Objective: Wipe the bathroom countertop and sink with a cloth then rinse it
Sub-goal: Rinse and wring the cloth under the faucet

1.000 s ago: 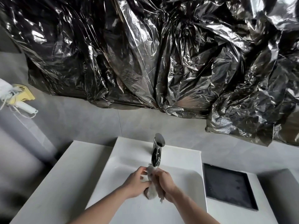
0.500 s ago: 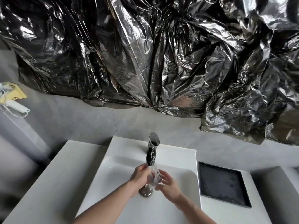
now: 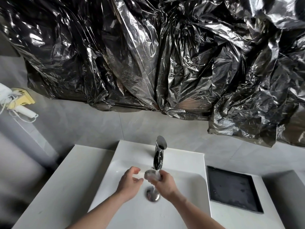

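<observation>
A small grey cloth (image 3: pixel 152 174) is bunched into a wet ball under the chrome faucet (image 3: pixel 158 152), with water running onto it. My right hand (image 3: pixel 165 184) grips the cloth from the right and below. My left hand (image 3: pixel 130 182) hovers just left of the cloth with its fingers loosely curved, holding nothing. Both hands are over the white sink basin (image 3: pixel 184 182), above the chrome drain (image 3: pixel 152 194). The white countertop (image 3: pixel 54 187) runs to the left of the basin.
A black square tray (image 3: pixel 231 187) lies on the counter to the right of the sink. Crumpled black plastic sheeting (image 3: pixel 156 55) covers the wall above. A yellow and white item (image 3: pixel 21 103) hangs at the left wall.
My left hand has let go of the cloth and moved a little left. The cloth now sits balled in my right hand alone under the running water.
</observation>
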### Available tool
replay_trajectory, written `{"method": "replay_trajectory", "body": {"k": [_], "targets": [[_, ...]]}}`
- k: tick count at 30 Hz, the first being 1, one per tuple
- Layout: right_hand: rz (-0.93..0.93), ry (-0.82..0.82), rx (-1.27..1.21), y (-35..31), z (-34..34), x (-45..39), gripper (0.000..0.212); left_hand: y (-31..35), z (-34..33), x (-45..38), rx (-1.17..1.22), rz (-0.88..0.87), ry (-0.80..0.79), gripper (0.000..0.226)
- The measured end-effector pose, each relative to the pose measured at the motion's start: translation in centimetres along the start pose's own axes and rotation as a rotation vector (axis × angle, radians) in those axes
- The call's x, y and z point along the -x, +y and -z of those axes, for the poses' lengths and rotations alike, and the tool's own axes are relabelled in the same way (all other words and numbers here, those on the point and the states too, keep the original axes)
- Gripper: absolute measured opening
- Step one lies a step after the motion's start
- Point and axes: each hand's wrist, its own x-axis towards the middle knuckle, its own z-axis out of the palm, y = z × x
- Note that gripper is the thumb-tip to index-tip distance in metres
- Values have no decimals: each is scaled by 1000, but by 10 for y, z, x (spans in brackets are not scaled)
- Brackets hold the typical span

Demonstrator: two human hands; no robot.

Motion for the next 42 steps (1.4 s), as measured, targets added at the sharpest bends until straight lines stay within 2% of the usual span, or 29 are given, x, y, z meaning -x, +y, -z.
{"method": "replay_trajectory", "body": {"k": [3, 6, 8, 10, 12, 14, 17, 21, 25, 27, 29, 31, 33, 37, 39, 42], "targets": [[36, -146, -81, -4, 5, -1, 26, 11, -8, 8, 48, -88, -172, 36], [75, -238, -143, -3, 11, -5, 24, 20, -18, 6, 59, -98, -142, 17], [55, -211, -192, 3, 14, -6, 32, 19, -21, -1, 74, -69, -85, 18], [-23, -88, -230, 7, 18, -4, 43, 18, -21, -7, 73, -38, -36, 19], [-90, -14, -224, 8, 22, -1, 37, 19, -21, -10, 135, 6, -38, 26], [-136, -51, -182, 11, 24, 2, 31, 27, -20, -6, 176, 41, -27, 36], [-236, -160, -225, 11, 21, 9, 42, 38, -18, -2, 219, 104, -31, 49], [-294, -221, -357, 9, 9, 13, 42, 50, -18, 2, 196, 131, -166, 67], [-343, -249, -397, 8, 5, 14, 55, 52, -23, 2, 250, 98, -346, 64], [-346, -211, -415, 8, 9, 15, 49, 47, -25, 0, 241, 96, -408, 68], [-341, -151, -381, 9, 11, 14, 41, 45, -28, -1, 148, 87, -398, 71], [-309, -90, -297, 7, 13, 17, 38, 51, -26, 2, -75, 35, -291, 69], [-239, -24, -188, 7, 13, 17, 38, 58, -24, 6, -266, -13, -118, 63], [-176, 89, -236, 5, 15, 14, 28, 55, -23, 7, -283, 40, 21, 50], [-190, 92, -262, 5, 18, 10, 29, 49, -23, 6, -181, -2, -55, 36], [-192, -2, -304, -5, 25, 13, 27, 45, -23, 8, 3, -101, -318, 22]]}}
